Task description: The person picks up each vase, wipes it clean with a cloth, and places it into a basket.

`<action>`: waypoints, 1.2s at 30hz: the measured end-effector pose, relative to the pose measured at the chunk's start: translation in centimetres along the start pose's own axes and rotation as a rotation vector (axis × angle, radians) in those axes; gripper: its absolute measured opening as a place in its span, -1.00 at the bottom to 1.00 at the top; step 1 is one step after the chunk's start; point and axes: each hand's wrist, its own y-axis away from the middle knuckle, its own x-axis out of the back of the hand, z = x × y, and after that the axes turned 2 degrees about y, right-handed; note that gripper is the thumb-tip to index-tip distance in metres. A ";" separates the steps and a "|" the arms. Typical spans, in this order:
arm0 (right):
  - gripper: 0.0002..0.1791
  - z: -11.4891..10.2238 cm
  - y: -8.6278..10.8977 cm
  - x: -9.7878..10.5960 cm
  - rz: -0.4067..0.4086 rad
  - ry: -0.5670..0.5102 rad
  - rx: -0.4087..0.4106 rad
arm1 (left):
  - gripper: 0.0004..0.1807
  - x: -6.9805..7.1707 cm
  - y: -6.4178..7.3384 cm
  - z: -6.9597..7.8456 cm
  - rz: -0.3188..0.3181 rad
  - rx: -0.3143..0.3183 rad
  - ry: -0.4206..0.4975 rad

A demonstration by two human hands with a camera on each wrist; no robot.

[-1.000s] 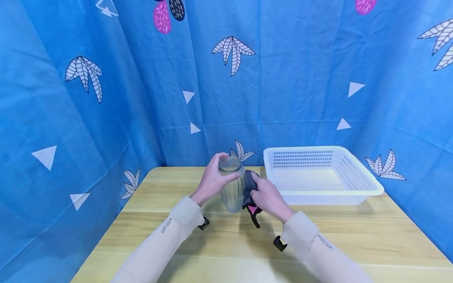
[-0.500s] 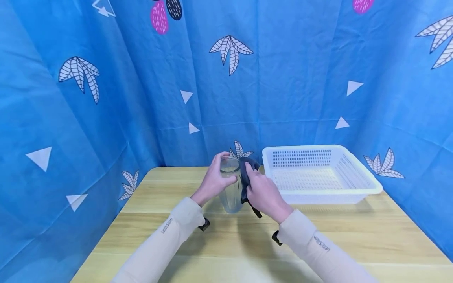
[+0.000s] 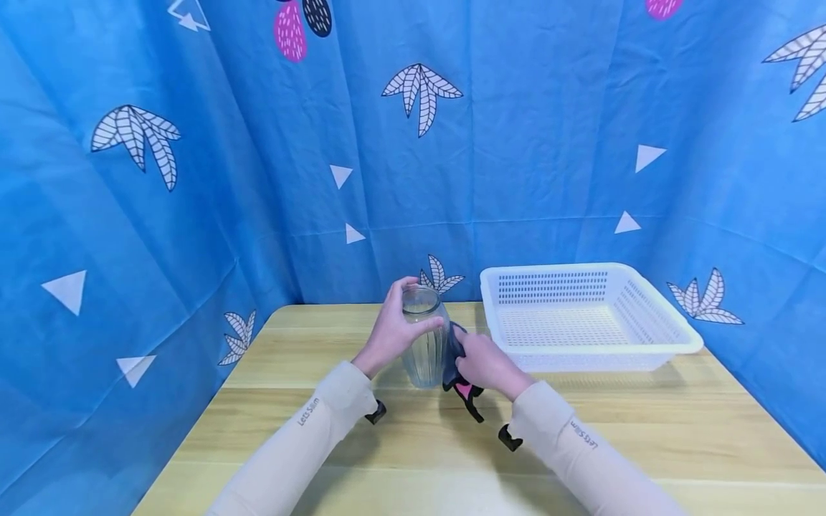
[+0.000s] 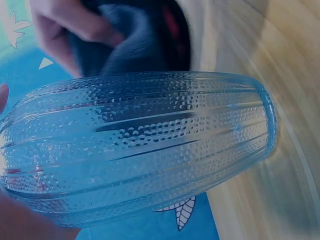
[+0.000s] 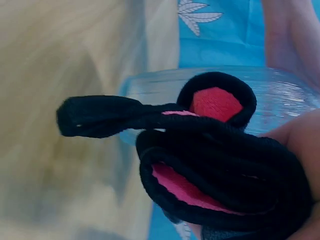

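Observation:
A clear glass vase with ribs and raised dots stands on the wooden table, mouth upward. My left hand grips it near the rim, thumb across the front and fingers round the far side. Against the vase's right side, my right hand holds a bunched dark cloth with black edging and a pink lining. In the right wrist view the cloth shows several folded layers and a loose black end sticking out. The left wrist view has the dark cloth right beside the vase's dotted wall.
To the right, close behind my right hand, stands a white perforated plastic basket. The wooden table reaches back to a blue patterned curtain, which also hangs along both sides.
My right hand with the cloth went up the vase's right side toward the rim, then came back down. My left hand has stayed on the vase, which remains in place.

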 end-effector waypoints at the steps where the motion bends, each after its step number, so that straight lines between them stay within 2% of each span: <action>1: -0.29 0.3 0.0 -0.3 -0.018 0.003 -0.002 | -0.08 0.0 0.0 0.0 0.002 -0.004 0.003; 7: -0.24 0.9 0.0 -1.5 -0.081 -0.006 -0.018 | -0.12 -0.1 0.0 0.1 0.020 -0.015 0.001; 11: -0.23 0.9 0.2 -1.7 -0.063 -0.029 -0.019 | -0.14 -0.1 0.1 0.2 0.028 -0.013 -0.039; 17: -0.22 0.8 0.9 -1.1 0.012 -0.085 -0.041 | -0.18 -0.1 0.2 0.2 0.048 -0.013 -0.076; 23: -0.21 -0.6 1.5 1.0 0.081 -0.138 -0.037 | -0.18 0.2 0.2 0.7 0.039 0.003 -0.119; 29: -0.21 -2.3 1.6 2.9 0.185 -0.082 0.007 | -0.21 0.7 -0.2 1.1 0.001 -0.008 -0.091; 36: -0.19 -3.7 2.0 3.5 0.301 -0.029 0.090 | -0.16 0.6 -0.2 0.6 -0.027 0.002 -0.051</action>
